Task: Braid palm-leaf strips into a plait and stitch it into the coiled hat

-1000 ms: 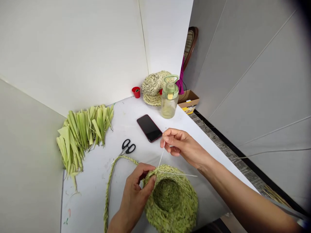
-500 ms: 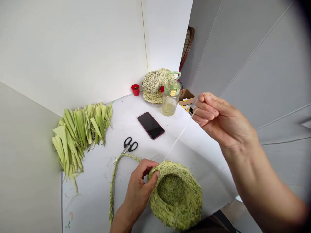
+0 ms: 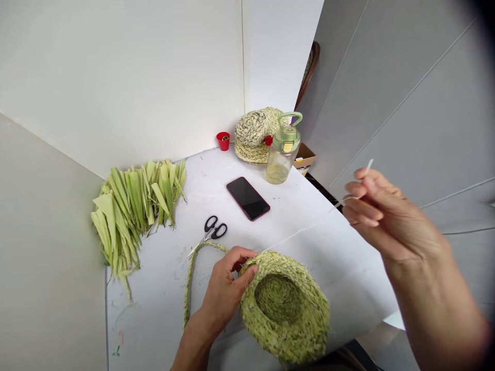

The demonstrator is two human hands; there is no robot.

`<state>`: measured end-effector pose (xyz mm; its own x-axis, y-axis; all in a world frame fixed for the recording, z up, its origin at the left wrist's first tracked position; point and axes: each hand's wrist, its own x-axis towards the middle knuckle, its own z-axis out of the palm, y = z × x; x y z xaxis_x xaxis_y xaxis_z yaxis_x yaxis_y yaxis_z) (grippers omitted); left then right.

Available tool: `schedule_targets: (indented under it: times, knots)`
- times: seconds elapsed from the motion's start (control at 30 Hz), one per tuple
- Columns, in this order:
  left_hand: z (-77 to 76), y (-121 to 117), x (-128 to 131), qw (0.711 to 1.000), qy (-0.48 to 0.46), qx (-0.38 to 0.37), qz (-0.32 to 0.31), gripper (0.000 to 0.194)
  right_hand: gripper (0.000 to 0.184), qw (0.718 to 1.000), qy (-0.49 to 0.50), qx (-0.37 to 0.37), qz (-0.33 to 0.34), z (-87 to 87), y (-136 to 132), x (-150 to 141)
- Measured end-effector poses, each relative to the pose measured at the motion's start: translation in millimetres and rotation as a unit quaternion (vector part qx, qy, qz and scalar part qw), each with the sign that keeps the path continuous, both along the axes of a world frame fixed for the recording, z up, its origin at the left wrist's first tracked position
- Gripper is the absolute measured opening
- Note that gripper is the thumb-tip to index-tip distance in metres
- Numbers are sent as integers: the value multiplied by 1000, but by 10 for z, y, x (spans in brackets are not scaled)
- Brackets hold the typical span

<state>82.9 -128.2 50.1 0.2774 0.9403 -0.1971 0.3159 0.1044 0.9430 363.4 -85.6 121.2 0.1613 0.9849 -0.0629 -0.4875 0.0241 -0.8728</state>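
My left hand [image 3: 228,281] pinches the upper left rim of a green woven straw hat [image 3: 309,309], thumb on top and fingers behind. The hat's hollow crown faces up toward me. From the rim near my left fingers, a white thread [image 3: 288,238] runs up to the right. My right hand [image 3: 381,206], raised at the right, has its fingers curled around that thread, and a short pale end sticks up above the index finger. Whether a needle is there I cannot tell. A green braid [image 3: 189,286] leads from behind my left hand and curves down along the table.
Black-handled scissors [image 3: 211,232] lie near the braid, with a phone [image 3: 248,198] behind them. A bundle of green husk strips [image 3: 135,201] rests at left. At the back stand a red cup [image 3: 223,141], a finished-looking woven hat [image 3: 251,131] and a bottle [image 3: 279,162] by the table edge.
My right hand has moved right and down, with the thread now lying at a lower slant. My left hand keeps hold of the hat rim. The whole view has shifted slightly.
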Motion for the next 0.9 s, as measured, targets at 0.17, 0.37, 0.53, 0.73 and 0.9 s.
schedule_targets:
  times: [0.17,0.37,0.53,0.73,0.9]
  knots:
    - [-11,-1,4,1000,-3,1,-2,16,20,995,-22,59,-76,195,0,265]
    - [48,-4,-5,998,38,43,-31,25,18,994,-54,68,-70,205,-16,235]
    - [15,-49,20,999,41,15,27,32,16,979,-154,-11,137,-144,-303,-323]
    - [-44,-105,57,999,15,18,35,18,22,881,-426,50,198,-484,-634,-698]
    - [-74,-131,57,992,52,97,56,16,25,785,-581,135,168,-573,-675,-768]
